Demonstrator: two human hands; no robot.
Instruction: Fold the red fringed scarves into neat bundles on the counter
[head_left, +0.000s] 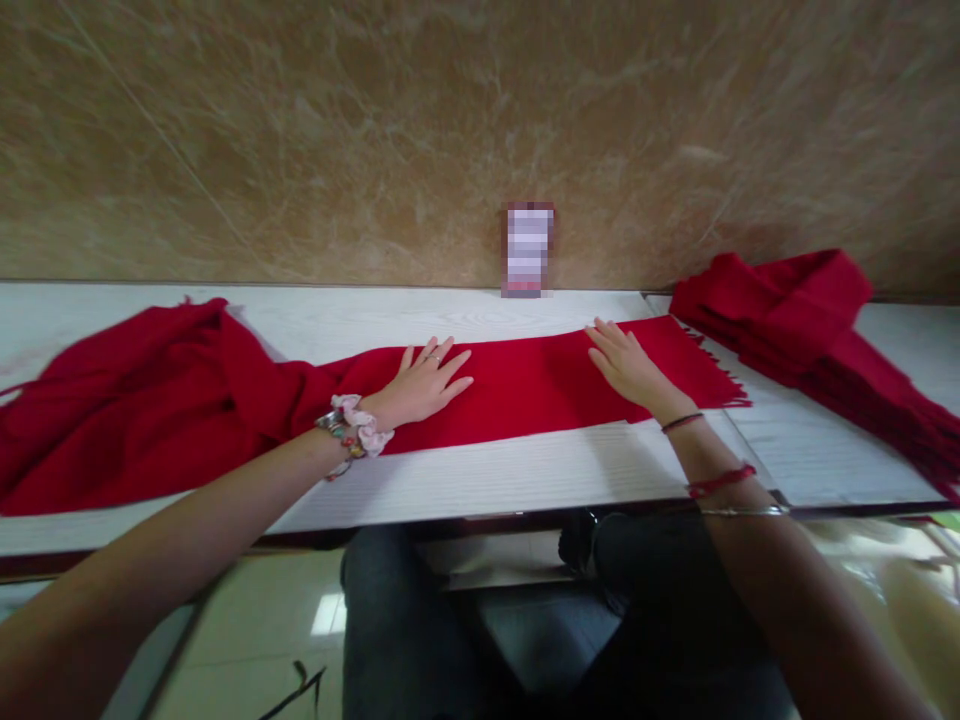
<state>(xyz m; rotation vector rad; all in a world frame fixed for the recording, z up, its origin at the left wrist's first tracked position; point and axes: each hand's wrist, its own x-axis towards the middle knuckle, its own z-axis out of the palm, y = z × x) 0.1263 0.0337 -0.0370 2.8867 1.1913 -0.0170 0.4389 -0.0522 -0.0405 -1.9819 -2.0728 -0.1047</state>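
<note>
A long red scarf (525, 385) lies across the white table, its fringed end toward the right. My left hand (426, 385) rests flat on the scarf's middle part, fingers spread. Nearer the fringe, my right hand (628, 368) also lies on the cloth with its fingers stretched out. Between the two hands the scarf is smooth and narrow. To the left of my left hand it bunches into loose, wrinkled folds. Neither hand grips the fabric.
Another red fringed cloth (795, 300) lies in a heap at the right. A phone-sized, blurred-out object (528, 250) leans against the brown marbled wall (337, 130). The white table (510, 475) is narrow, and my legs (420, 620) are below its front edge.
</note>
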